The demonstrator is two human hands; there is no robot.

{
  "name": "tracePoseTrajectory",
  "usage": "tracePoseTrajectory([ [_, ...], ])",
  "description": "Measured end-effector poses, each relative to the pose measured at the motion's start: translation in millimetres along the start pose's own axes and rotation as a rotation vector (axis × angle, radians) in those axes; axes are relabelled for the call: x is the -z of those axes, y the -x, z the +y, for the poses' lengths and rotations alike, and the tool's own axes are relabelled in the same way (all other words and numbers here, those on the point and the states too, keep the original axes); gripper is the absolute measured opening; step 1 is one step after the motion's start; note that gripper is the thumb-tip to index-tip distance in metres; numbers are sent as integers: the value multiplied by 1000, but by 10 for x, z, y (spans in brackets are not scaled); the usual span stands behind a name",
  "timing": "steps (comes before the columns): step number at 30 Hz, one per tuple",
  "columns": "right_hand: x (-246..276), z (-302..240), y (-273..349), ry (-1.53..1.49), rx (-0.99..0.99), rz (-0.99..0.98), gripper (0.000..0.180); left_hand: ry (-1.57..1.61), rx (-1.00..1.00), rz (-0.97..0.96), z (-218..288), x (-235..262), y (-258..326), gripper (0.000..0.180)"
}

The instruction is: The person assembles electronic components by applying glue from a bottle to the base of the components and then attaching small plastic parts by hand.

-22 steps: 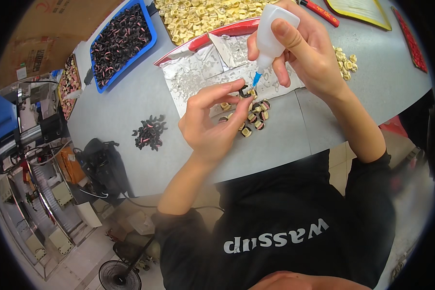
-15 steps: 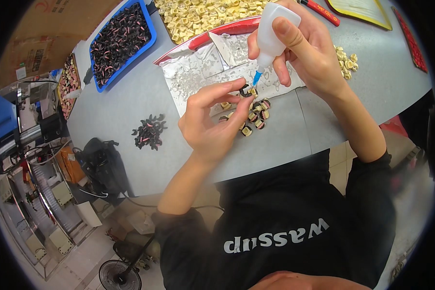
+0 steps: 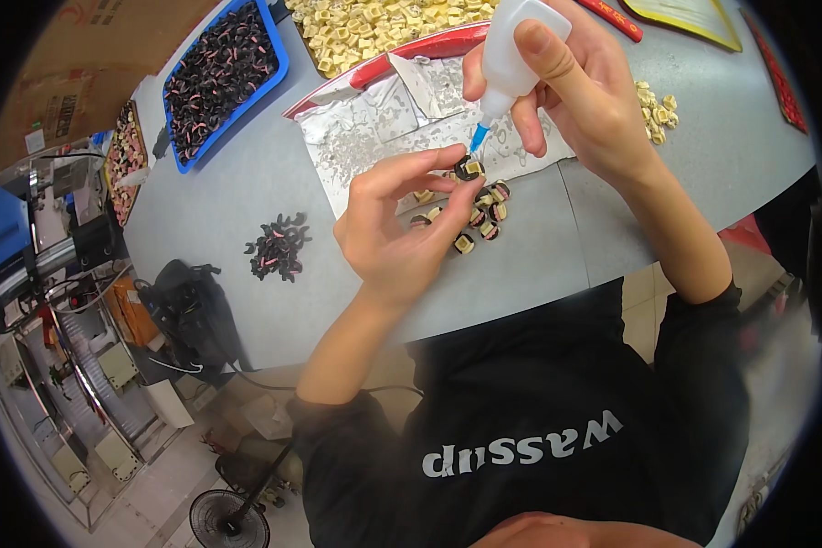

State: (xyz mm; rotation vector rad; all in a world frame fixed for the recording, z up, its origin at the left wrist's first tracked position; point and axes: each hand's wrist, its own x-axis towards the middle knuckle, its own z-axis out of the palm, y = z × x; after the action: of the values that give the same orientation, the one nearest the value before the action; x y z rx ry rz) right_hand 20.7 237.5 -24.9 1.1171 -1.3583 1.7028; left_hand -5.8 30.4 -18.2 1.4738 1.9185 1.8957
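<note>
My left hand (image 3: 391, 219) pinches a small black curved piece with a cream block (image 3: 470, 169) in its curve, between thumb and forefinger. My right hand (image 3: 607, 114) is wrapped round a translucent white squeeze bottle (image 3: 519, 55), tilted downward. Its blue needle tip (image 3: 479, 137) is just above the held piece; whether they touch, I cannot tell. Below my left fingertips lie several black-and-cream pieces (image 3: 490, 217), some showing pink. A stained white paper sheet (image 3: 342, 151) lies behind the hands. Loose cream blocks (image 3: 658, 111) sit beyond my right wrist.
Black and pink curved pieces lie in a pile (image 3: 279, 247) at left and fill a blue tray (image 3: 281, 66). A heap of cream blocks (image 3: 365, 32) fills a tray at the back. A red marker-like stick (image 3: 612, 18) and a yellow-rimmed tray (image 3: 738, 41) are at far right.
The cream block now sits inside the black piece's curve; before, they looked less aligned. The bottle's tip has shifted slightly left and up, away from the piece.
</note>
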Motion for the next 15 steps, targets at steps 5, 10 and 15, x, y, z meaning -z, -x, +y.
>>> tracePoseTrajectory([
  [5, -12, 29, -1, -11, 28, 6, 29, 1, 18, -2, -13, -4, 17, 50],
  [10, -122, -175, -102, 45, -457, 337, 30, 32, 37, 38, 22, -34, -2, 50],
  [15, -356, -430, -225, 139, -960, 626, 31, 25, 58, 48, 5, 2, 24, 51],
])
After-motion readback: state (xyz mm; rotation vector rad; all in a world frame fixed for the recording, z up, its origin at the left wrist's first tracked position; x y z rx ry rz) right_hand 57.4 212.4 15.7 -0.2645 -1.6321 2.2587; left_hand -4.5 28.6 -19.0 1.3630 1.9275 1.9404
